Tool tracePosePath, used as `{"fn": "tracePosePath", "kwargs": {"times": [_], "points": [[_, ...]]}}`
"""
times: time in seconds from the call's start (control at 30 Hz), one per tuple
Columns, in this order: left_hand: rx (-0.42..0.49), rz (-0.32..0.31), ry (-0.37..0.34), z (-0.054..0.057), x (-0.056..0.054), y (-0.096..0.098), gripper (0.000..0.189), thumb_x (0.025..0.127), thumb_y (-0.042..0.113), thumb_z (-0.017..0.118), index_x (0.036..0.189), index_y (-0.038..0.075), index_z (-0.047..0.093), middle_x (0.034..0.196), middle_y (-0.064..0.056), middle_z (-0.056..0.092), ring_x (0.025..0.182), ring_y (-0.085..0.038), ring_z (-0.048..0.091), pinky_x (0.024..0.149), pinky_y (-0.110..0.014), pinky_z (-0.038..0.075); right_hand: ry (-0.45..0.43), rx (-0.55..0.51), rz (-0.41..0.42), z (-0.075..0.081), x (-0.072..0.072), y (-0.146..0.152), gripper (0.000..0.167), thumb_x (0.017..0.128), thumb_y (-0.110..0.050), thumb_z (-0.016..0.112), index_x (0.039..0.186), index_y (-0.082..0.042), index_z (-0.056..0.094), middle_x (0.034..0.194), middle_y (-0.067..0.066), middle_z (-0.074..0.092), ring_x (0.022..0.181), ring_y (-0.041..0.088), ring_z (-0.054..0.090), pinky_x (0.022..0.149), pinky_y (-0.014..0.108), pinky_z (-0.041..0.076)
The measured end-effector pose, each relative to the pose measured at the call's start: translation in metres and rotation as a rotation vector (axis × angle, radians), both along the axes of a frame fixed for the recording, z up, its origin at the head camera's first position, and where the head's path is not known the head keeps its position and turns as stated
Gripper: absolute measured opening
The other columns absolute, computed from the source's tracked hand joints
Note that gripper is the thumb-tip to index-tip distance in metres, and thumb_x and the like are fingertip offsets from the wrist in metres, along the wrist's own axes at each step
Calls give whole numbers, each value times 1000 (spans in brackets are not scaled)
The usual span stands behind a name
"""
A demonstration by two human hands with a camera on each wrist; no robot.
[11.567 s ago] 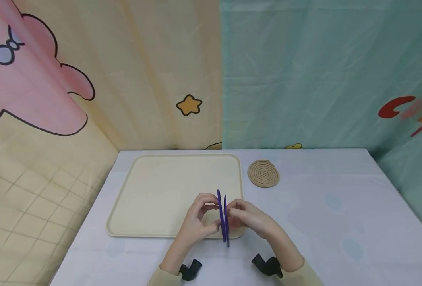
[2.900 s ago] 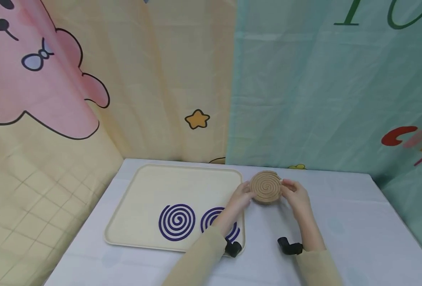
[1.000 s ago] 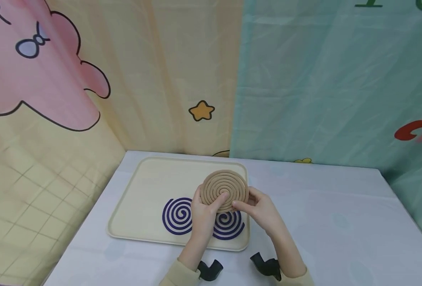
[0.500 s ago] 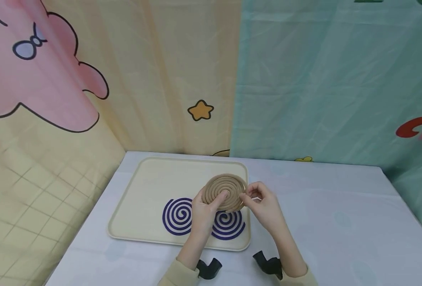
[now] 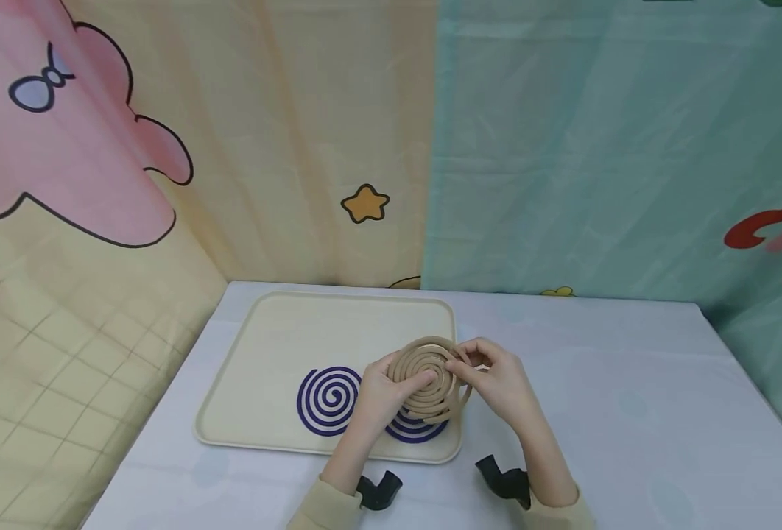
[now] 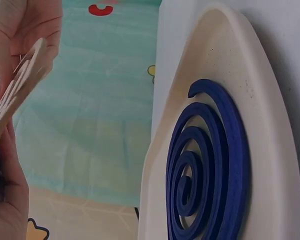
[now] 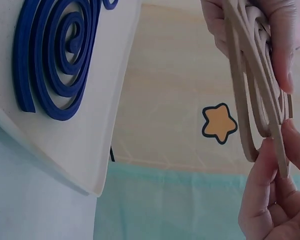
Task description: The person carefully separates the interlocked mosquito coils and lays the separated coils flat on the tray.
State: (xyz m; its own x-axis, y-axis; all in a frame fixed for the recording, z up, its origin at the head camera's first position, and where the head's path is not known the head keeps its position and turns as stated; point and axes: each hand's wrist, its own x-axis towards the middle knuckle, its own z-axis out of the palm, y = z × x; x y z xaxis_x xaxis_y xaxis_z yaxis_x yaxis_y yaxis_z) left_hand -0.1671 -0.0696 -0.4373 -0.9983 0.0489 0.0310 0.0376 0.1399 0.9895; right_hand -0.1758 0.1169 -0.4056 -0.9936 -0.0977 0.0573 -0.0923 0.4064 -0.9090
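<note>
A brown mosquito coil is held up over the tray's right end. My left hand grips its left side, thumb pressed on the face near the centre. At the right edge my right hand pinches the coil between thumb and fingers. Its outer turns are spread apart from the rest, and in the right wrist view the brown strands splay in separate layers; whether it is one coil or two nested ones, I cannot tell. Two purple mosquito coils lie flat below, the left one in plain sight, the right one partly hidden.
A cream tray with a low raised rim lies on the white-covered table. Patterned curtains stand behind and at both sides. Black curved pieces sit at both wrists.
The brown coil went from the table to above the tray, held in both hands. Over the last second its outer turns have been pulled rightward and loosened. Earlier, the purple coils were laid on the tray.
</note>
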Motion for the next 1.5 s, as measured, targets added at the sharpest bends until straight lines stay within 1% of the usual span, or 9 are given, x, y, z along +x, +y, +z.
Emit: {"fn": "tracePosePath", "kwargs": {"times": [0.17, 0.3, 0.5, 0.7, 0.8, 1.0, 1.2, 1.33, 1.5], "points": [[172, 99, -21, 2, 0, -1, 46, 81, 24, 81, 121, 7, 67, 112, -13, 73, 101, -19, 70, 86, -25, 57, -97, -192, 60, -1, -2, -3, 20, 89, -9, 72, 99, 4, 61, 95, 13, 70, 72, 11, 68, 69, 29, 60], [246, 103, -17, 3, -1, -3, 44, 84, 19, 78, 123, 5, 65, 115, -14, 71, 103, -18, 69, 87, -25, 57, -146, -247, 67, -2, -1, -7, 21, 90, -8, 70, 100, 6, 58, 94, 11, 68, 76, 12, 69, 73, 30, 61], [66, -23, 39, 5, 1, -7, 33, 90, 24, 72, 117, 4, 70, 108, -13, 74, 97, -14, 69, 84, -21, 55, -91, -73, 61, -1, 1, -3, 22, 87, -13, 74, 103, -2, 64, 93, 8, 68, 81, 13, 66, 71, 28, 57], [-56, -250, -8, 2, 1, -8, 34, 92, 27, 70, 120, 8, 69, 103, -11, 74, 89, -8, 67, 81, -21, 55, 44, 58, 111, 1, 4, 0, 21, 85, -16, 77, 104, -14, 69, 91, 3, 64, 75, 15, 59, 60, 26, 53], [-69, -314, -24, 2, 1, -9, 34, 92, 26, 70, 120, 7, 69, 102, -11, 74, 86, -8, 66, 80, -22, 55, 85, 70, 139, 1, 5, 0, 19, 84, -15, 78, 102, -16, 70, 92, 2, 66, 75, 14, 59, 63, 25, 55], [39, -336, -90, 1, 0, -11, 43, 96, 27, 64, 133, 5, 60, 120, -15, 69, 100, -12, 67, 89, -25, 54, 53, 27, 79, -2, 4, -3, 18, 87, -16, 75, 103, -12, 70, 101, 3, 70, 97, 16, 65, 88, 31, 57], [215, -359, -169, -1, -2, -10, 46, 103, 28, 49, 139, -2, 50, 134, -20, 58, 116, -15, 60, 101, -26, 48, 2, -52, -14, -3, 0, -2, 19, 88, -14, 74, 104, -6, 68, 101, 10, 70, 98, 18, 63, 81, 26, 56], [142, -363, -133, 0, -1, -10, 46, 104, 30, 47, 140, 1, 50, 134, -18, 59, 123, -21, 57, 107, -32, 44, 24, -39, 42, -2, 2, 0, 22, 87, -14, 74, 107, -7, 68, 101, 9, 69, 94, 15, 64, 77, 23, 56], [145, -468, -155, -1, -2, -12, 51, 105, 30, 45, 147, 2, 42, 142, -20, 52, 128, -28, 54, 108, -36, 45, 105, 15, 163, -2, 4, -1, 24, 86, -13, 75, 109, -11, 68, 99, 5, 70, 84, 11, 65, 72, 25, 57]]}}
